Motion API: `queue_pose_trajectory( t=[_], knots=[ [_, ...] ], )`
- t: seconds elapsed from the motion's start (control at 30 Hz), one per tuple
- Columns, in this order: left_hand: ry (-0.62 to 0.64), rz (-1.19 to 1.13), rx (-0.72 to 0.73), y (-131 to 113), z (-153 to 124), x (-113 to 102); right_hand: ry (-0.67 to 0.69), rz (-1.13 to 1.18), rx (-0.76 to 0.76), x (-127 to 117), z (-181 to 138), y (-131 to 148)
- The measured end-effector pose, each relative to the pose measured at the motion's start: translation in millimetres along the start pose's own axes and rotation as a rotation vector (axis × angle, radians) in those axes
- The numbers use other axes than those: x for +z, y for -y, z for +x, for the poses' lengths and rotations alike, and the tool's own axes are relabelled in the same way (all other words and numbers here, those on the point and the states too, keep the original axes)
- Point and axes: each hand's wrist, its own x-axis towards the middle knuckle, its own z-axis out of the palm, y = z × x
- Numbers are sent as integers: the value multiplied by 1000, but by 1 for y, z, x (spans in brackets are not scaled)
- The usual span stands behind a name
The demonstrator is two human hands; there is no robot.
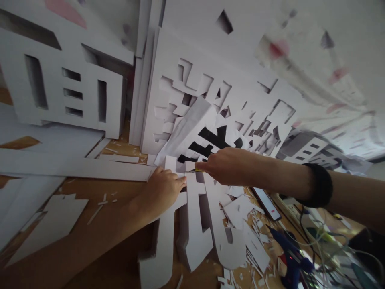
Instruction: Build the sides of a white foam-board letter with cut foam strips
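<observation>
Grips a yellow craft knife in the right hand near the clock centre, with its blade by the 3 o'clock end of a long white strip. Rests the left hand on that end, toward 8 o'clock, with bent fingers; impossible to say whether pinching it. Best to press firmly, keep fingers off the cutting line and draw lightly, sparing the block letter toward 6 o'clock.

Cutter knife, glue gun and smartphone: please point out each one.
Cutter knife (pixel 198 170), head view: its yellow part.
Glue gun (pixel 288 249), head view: its blue body.
Smartphone (pixel 267 204), head view: its lit screen.
</observation>
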Motion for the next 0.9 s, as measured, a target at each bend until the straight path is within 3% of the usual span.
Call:
queue_pose_trajectory(
  t=[0.3,0.6,0.9],
  knots=[
    [14,-18,-24,0,0,5,-17,1,4,11,-2,-6],
    [-62,25,24,1,-1,6,-86,151,45,32,-9,-1],
    [-69,-5,1,1,-3,9,-49,89,16,10,1,0]
  ],
)
